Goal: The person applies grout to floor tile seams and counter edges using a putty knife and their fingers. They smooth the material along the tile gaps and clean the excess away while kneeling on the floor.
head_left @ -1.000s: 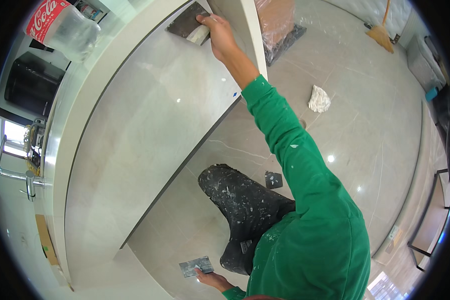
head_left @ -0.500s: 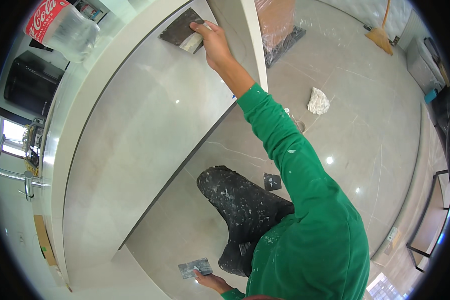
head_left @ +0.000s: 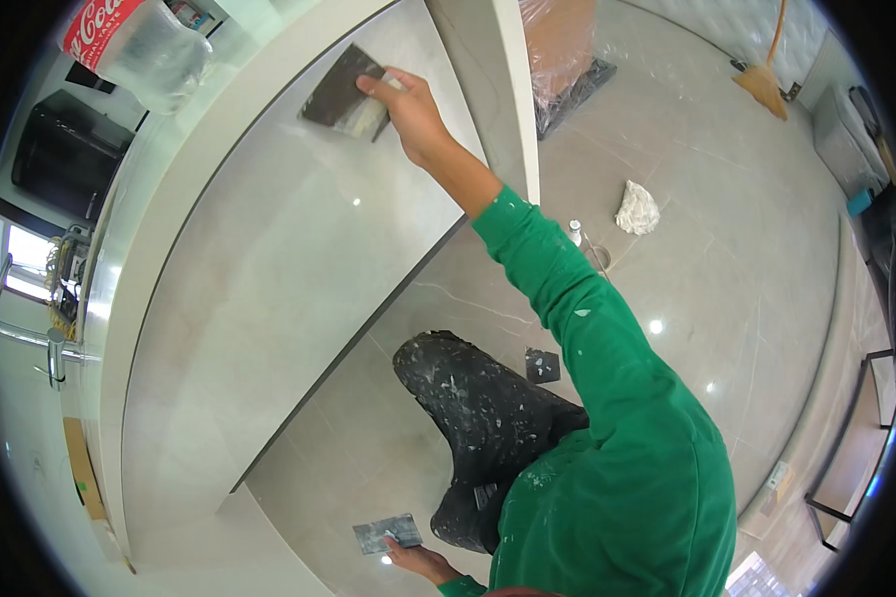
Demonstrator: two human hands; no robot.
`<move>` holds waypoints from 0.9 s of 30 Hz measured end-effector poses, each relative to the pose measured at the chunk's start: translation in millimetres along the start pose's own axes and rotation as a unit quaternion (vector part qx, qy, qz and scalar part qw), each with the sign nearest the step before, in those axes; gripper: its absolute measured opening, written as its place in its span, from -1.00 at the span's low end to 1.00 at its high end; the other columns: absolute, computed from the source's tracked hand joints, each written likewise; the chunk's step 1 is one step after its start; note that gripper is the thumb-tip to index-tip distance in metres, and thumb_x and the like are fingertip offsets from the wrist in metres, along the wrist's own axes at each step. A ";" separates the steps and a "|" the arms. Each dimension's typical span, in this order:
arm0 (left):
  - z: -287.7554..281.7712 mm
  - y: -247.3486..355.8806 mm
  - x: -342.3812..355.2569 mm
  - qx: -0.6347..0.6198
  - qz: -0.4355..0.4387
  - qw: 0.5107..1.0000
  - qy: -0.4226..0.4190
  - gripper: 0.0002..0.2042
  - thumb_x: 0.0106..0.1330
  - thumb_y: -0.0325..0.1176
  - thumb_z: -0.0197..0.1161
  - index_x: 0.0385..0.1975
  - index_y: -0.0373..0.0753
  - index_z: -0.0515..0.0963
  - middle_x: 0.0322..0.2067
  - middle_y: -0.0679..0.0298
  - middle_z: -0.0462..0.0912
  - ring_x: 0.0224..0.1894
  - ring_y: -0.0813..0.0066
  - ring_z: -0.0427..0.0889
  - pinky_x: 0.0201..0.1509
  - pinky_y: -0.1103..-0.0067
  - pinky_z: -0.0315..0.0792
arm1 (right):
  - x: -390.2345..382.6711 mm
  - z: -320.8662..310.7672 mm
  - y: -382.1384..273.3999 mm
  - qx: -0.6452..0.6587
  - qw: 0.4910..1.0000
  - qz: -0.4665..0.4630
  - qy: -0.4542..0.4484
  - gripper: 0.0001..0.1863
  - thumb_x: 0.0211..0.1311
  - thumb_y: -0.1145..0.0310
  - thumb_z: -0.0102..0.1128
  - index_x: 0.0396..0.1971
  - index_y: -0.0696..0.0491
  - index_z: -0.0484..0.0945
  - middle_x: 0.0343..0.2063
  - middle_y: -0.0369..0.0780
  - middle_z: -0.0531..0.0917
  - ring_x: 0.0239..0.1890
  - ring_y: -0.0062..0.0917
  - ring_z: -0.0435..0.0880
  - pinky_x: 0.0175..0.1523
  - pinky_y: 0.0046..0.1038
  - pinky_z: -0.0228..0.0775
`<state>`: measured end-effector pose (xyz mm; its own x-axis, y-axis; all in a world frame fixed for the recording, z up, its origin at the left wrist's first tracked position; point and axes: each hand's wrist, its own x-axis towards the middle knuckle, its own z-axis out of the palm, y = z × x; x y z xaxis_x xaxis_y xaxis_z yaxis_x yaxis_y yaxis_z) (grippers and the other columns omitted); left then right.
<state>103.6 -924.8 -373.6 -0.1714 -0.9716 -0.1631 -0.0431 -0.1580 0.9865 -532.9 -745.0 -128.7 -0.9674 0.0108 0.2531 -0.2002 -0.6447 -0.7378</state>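
Note:
My right hand (head_left: 416, 117) is closed around a wide putty knife (head_left: 338, 92), its dark square blade laid near the upper part of a pale glossy panel (head_left: 279, 279). A light strip shows along the blade's edge beside my fingers. Low in the picture, my left hand (head_left: 423, 561) grips a flat rectangular metal scraper (head_left: 386, 532) smeared with whitish paste. That scraper is held out over the floor, away from the panel. A green sleeve flecked with white covers my right arm.
A white rim (head_left: 159, 214) curves around the panel; a plastic bottle (head_left: 154, 65) stands beyond it. A tap (head_left: 55, 348) is at far left. On the tiled floor lie a crumpled white lump (head_left: 637, 209), a small dark square plate (head_left: 542, 365) and a plastic-wrapped box (head_left: 560, 50). A broom (head_left: 764, 88) leans behind.
My right hand and the putty knife have moved down and slightly left over the panel, and the blade has turned. The left hand with its scraper has stayed nearly still.

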 end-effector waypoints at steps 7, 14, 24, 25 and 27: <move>-23.9 -22.9 -10.8 -0.024 -0.006 0.998 0.052 -0.54 0.46 -0.12 0.19 -0.04 -0.50 0.33 0.02 -0.08 0.50 0.05 0.17 0.52 0.22 0.29 0.37 | -102.5 -136.1 67.1 -0.088 0.962 0.229 -0.123 -0.54 0.37 0.12 0.25 0.12 0.11 0.55 -0.05 -0.31 0.63 0.05 -0.61 0.54 0.19 -0.47 0.34; -65.4 -36.4 -27.9 -0.048 -0.059 0.989 0.124 -0.57 0.48 -0.18 0.17 0.02 -0.48 0.33 -0.03 -0.07 0.55 -0.02 0.22 0.59 0.10 0.35 0.47 | -333.0 -391.4 244.2 -0.290 0.843 0.432 0.136 -0.61 0.31 0.03 0.29 -0.17 0.09 0.60 -0.33 -0.27 0.61 -0.36 -0.52 0.53 -0.33 -0.40 0.41; -28.2 -34.8 -7.4 -0.092 -0.030 0.994 0.045 -0.61 0.52 -0.24 0.09 0.15 -0.43 0.38 0.06 0.06 0.55 0.04 0.30 0.57 0.15 0.36 0.45 | -379.2 -499.7 268.4 -0.586 0.697 0.331 0.248 -0.51 0.22 0.14 0.31 0.01 0.18 0.52 -0.17 -0.02 0.62 -0.07 -0.20 0.62 0.01 -0.18 0.46; -44.3 -24.8 -16.2 -0.076 -0.018 0.995 0.067 -0.62 0.53 -0.24 0.08 0.16 -0.43 0.38 0.07 0.06 0.55 0.05 0.31 0.57 0.17 0.37 0.44 | -385.7 -449.2 268.8 -0.643 0.640 0.341 0.248 -0.45 0.20 0.12 0.32 0.08 0.17 0.49 -0.06 0.02 0.60 0.05 -0.15 0.56 0.13 -0.15 0.39; -55.7 -18.7 -22.5 -0.067 -0.012 0.995 0.079 -0.62 0.53 -0.24 0.08 0.15 -0.43 0.39 0.07 0.07 0.55 0.06 0.32 0.56 0.18 0.37 0.43 | -364.9 -381.2 249.4 -0.690 0.616 0.307 0.222 -0.33 0.16 0.15 0.35 0.21 0.16 0.39 0.16 0.04 0.49 0.24 -0.06 0.43 0.33 -0.12 0.24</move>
<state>163.1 -909.8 -387.6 -0.0150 -0.9812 -0.1924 0.0881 -0.1929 0.9773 -288.9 -618.4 -643.6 -0.8119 0.4951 -0.3094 0.5806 0.6298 -0.5159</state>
